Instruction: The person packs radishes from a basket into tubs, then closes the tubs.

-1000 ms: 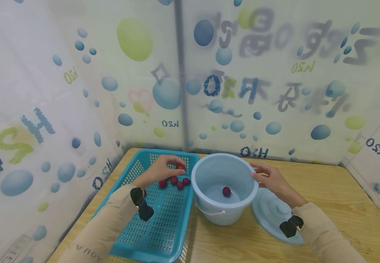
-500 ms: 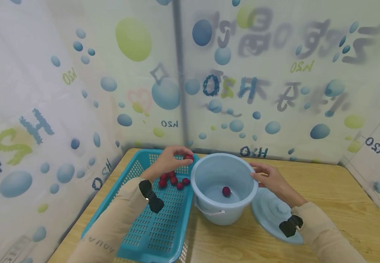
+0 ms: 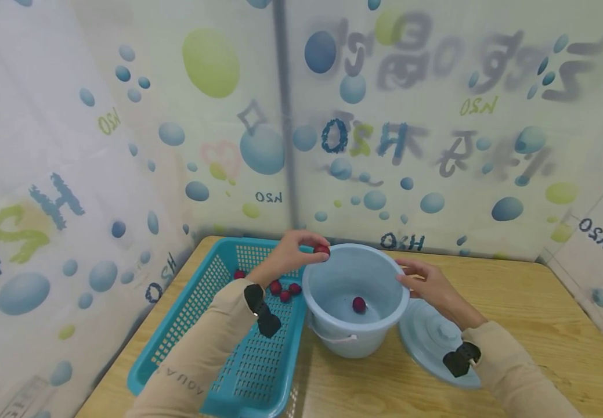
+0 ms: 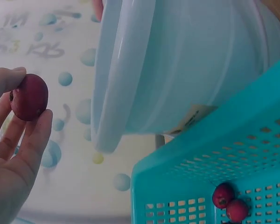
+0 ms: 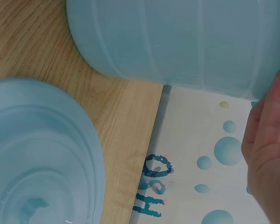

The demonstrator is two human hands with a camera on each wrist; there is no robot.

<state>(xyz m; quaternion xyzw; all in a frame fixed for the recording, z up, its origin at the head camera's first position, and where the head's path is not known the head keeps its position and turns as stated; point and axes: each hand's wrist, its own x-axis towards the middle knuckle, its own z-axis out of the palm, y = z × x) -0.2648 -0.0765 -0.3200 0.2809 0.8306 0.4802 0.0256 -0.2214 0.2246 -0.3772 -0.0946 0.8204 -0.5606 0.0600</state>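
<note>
Just above the far left edge of the bucket (image 3: 340, 278), the left hand (image 3: 293, 255) pinches a red fruit (image 3: 322, 251); the right hand (image 3: 432, 284) rests loosely straight fingers against the bucket's right side, a lid (image 3: 426, 331) lying right of it

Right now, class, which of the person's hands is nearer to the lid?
Right. The right hand is at the rim of the bucket, on the side by the lid; the left hand, holding a fruit, is near the opposite rim.
</note>
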